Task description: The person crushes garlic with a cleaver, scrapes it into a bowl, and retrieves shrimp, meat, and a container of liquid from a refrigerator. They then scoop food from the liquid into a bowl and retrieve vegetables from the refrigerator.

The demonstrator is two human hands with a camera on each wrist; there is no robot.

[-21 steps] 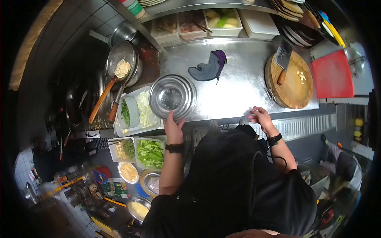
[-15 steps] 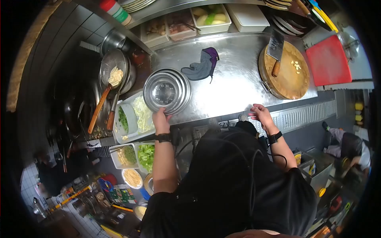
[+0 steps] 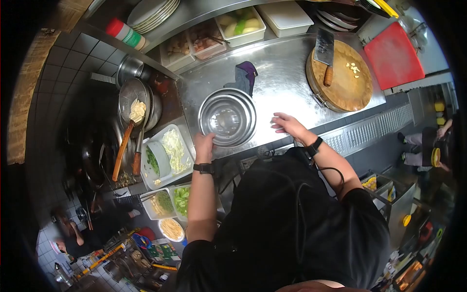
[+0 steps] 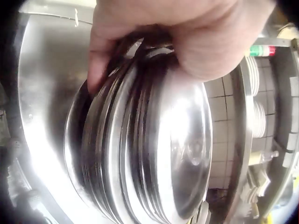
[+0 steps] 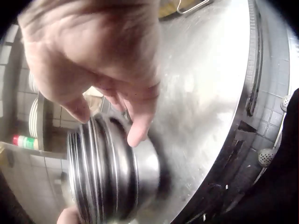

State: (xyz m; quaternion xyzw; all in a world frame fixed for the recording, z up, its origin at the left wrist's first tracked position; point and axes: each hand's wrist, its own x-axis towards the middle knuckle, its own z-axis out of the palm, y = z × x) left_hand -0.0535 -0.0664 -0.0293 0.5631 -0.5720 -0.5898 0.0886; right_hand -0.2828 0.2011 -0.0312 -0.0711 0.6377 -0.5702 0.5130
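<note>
A stack of nested steel bowls (image 3: 227,117) stands on the steel counter (image 3: 287,92) near its front edge. My left hand (image 3: 204,143) grips the near rim of the stack; in the left wrist view the fingers (image 4: 187,42) curl over the rims of the bowls (image 4: 149,154), with the thumb on the other side. My right hand (image 3: 287,124) hovers with spread fingers just right of the stack. In the right wrist view its fingertips (image 5: 138,135) hang close to the side of the bowls (image 5: 112,172); whether they touch is unclear.
A dark cloth (image 3: 243,75) lies behind the bowls. A round wooden board (image 3: 343,80) with a cleaver (image 3: 323,53) and a red board (image 3: 393,56) sit to the right. Tubs of cut vegetables (image 3: 168,151) and a wok station (image 3: 97,155) are to the left. Food tubs (image 3: 214,34) line the back.
The bowl stack has slid right along the counter in my left hand. My right hand has moved left from the counter's edge toward the stack.
</note>
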